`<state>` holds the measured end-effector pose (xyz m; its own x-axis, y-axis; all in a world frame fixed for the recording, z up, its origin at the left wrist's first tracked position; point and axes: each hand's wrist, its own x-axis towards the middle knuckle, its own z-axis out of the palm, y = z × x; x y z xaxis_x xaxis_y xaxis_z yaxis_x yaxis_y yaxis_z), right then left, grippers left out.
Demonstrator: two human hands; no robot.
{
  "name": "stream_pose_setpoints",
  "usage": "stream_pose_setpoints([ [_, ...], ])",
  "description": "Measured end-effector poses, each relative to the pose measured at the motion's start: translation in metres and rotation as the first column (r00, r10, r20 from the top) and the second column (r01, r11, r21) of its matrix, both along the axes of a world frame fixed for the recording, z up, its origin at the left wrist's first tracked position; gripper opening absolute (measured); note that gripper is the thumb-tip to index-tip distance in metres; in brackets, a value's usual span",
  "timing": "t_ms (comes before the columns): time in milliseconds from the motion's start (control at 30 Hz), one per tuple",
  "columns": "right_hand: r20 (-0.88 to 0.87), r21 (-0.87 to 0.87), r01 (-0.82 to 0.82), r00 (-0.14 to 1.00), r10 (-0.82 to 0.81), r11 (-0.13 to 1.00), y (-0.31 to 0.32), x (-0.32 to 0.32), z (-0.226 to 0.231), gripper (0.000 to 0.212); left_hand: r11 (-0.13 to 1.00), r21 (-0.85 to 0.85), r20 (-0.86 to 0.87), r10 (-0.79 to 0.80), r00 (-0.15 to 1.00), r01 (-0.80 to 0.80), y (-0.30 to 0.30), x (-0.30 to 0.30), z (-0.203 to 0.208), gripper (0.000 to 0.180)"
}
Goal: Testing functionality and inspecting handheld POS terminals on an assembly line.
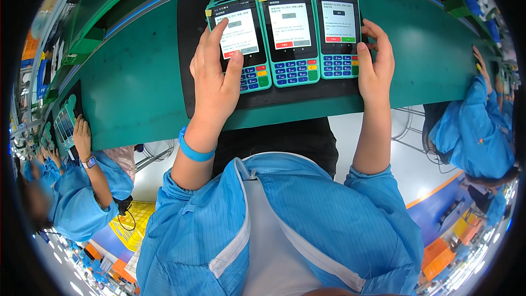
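Three green-edged card payment terminals lie side by side: the left terminal [249, 27], the middle terminal [289, 30] and the right terminal [339, 35]. Each has a lit screen above a keypad of blue, red, yellow and green keys. My left hand [215, 71] is over the left side of the left terminal, fingers stretched out and apart, the thumb at the lower part of its screen. It hides part of that screen and keypad. My right hand [378, 63] is at the right edge of the right terminal, thumb and fingers apart and loosely bent, holding nothing.
Under the terminals lies a black mat [189, 38] on a green worktable [131, 82]. A co-worker [87, 197] at the left has a hand beside another terminal [66, 126]. Another co-worker [471, 126] sits at the right. A yellow basket [134, 225] stands lower left.
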<state>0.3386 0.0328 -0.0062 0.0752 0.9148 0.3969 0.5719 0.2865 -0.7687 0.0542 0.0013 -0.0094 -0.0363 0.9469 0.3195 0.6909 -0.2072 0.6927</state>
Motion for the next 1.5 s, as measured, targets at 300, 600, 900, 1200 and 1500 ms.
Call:
stream_pose_setpoints([
  [300, 0.098, 0.128, -0.066, 0.994, 0.054, 0.99, 0.0, 0.0, 0.004, 0.033, 1.0, -0.001, 0.026, -0.002, 1.0, 0.002, 0.0, -0.001, 0.0, 0.054],
  [600, 0.204, 0.208, -0.077, 0.978, 0.034, 0.975, -0.004, 0.006, 0.003, 0.022, 1.0, 0.016, 0.016, 0.002, 1.0, -0.002, -0.001, 0.004, -0.001, 0.053],
  [900, 0.355, 0.285, -0.129, 0.935, 0.02, 0.95, -0.008, -0.006, 0.016, 0.025, 0.999, 0.035, 0.036, -0.008, 0.999, 0.007, 0.0, 0.0, -0.002, 0.053],
  [1200, 0.557, 0.246, -0.252, 0.827, 0.076, 0.936, -0.021, -0.049, 0.031, 0.035, 1.0, 0.017, 0.037, 0.0, 0.999, -0.001, 0.001, -0.003, -0.003, 0.054],
  [1500, 0.606, 0.219, -0.212, 0.795, 0.038, 0.953, -0.019, -0.053, 0.034, 0.035, 1.0, -0.009, 0.077, 0.012, 0.997, -0.011, 0.001, -0.006, -0.002, 0.054],
])
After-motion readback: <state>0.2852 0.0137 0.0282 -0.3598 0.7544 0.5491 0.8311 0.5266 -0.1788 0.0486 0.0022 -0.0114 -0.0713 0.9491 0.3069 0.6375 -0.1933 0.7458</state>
